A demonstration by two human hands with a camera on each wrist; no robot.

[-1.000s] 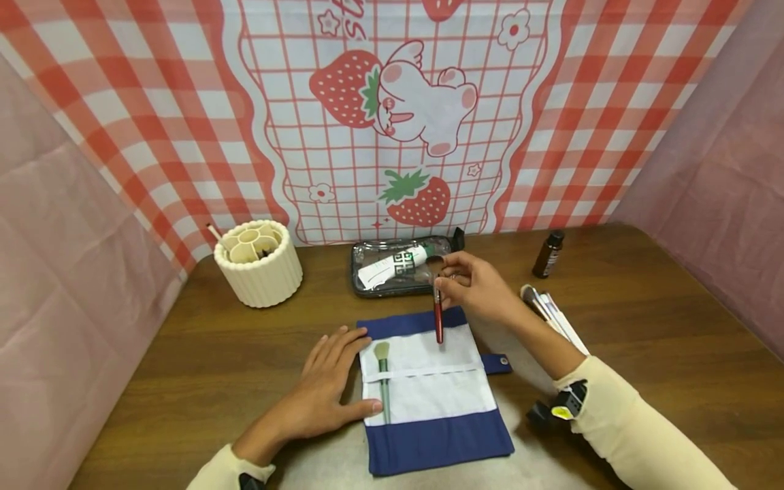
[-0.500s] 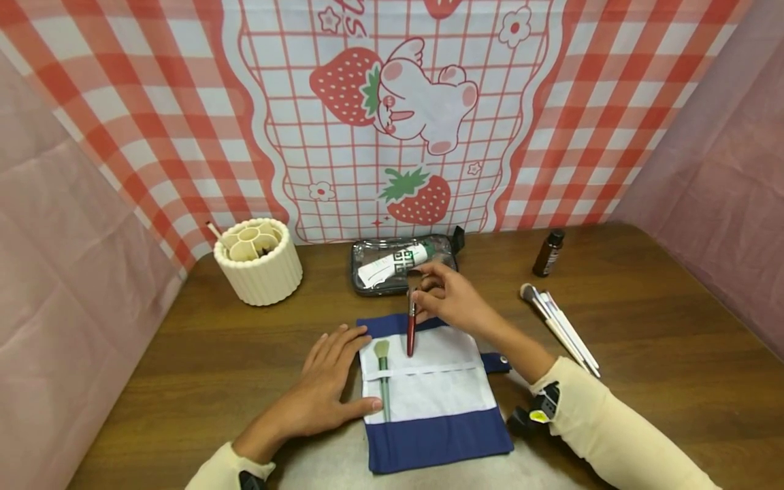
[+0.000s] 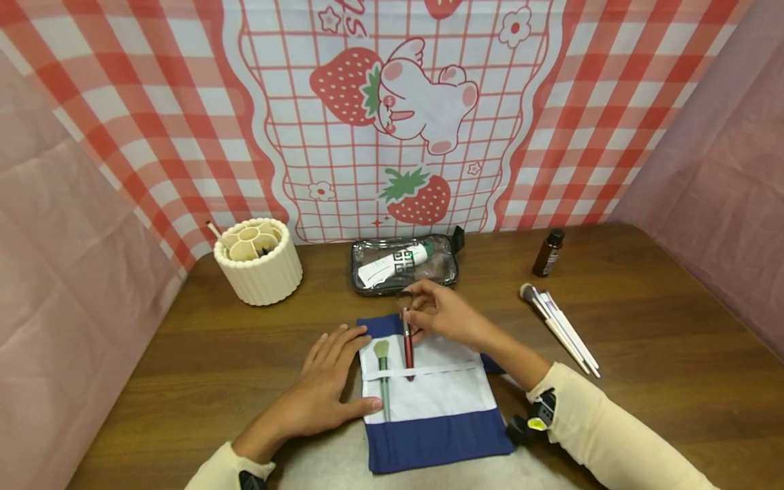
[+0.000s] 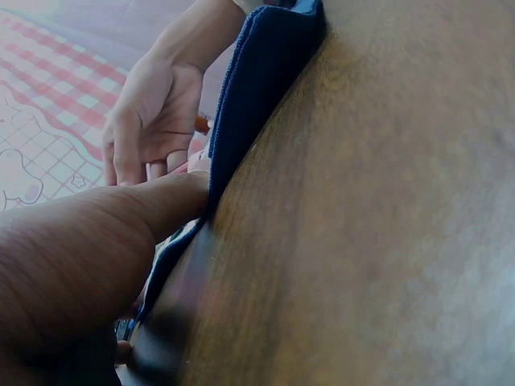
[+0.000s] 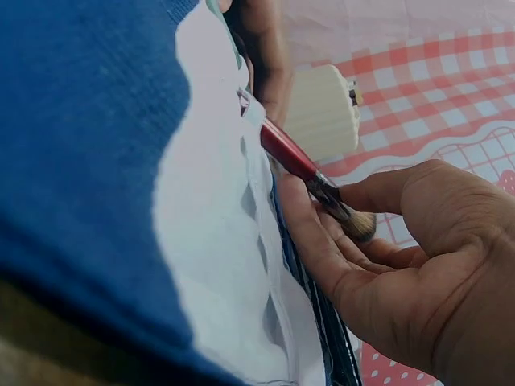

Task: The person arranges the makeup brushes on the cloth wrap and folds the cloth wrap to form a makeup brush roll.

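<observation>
My right hand (image 3: 444, 314) pinches a red-handled makeup brush (image 5: 288, 151) near its metal collar, bristles toward the back. The handle's tip is at the white elastic band of a blue and white brush roll (image 3: 437, 439); the right wrist view shows the handle meeting the band's loops. A green makeup brush (image 3: 383, 374) lies under the band at the roll's left side. My left hand (image 3: 327, 384) lies with fingers extended on the roll's left edge, its thumb near the green handle. In the left wrist view, the left thumb (image 4: 173, 197) presses the cloth edge.
Several white-handled brushes (image 3: 560, 330) lie on the table at the right, with a dark bottle (image 3: 548, 253) behind them. A clear pouch (image 3: 404, 264) holding a white tube lies behind the roll. A cream ribbed holder (image 3: 260, 265) stands at the back left.
My right hand has carried the red brush left and toward me, bringing its handle tip down from above the roll to the elastic band. The left hand has stayed in place.
</observation>
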